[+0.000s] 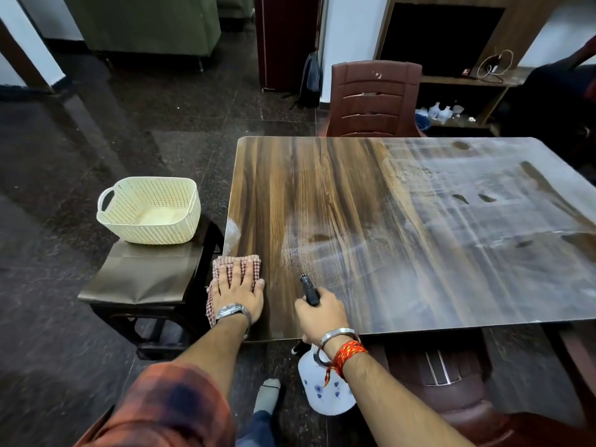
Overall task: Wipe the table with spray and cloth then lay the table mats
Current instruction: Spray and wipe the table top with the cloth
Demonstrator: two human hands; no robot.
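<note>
Pressing the cloth [223, 264] at the table [322, 188] corner, left hand [238, 293] spread flat; right hand [319, 314] grips sprayer [324, 391].

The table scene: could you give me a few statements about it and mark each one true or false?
1. The left hand lies flat on the checked cloth on the table. True.
2. The cloth lies at the table's middle. False: it is at the near left corner.
3. The right hand grips the spray bottle. True.
4. The cream basket stands on the table being wiped. False: it stands on the small side table beside it.
5. Mats are already laid on the table. False: none shows on it.
</note>
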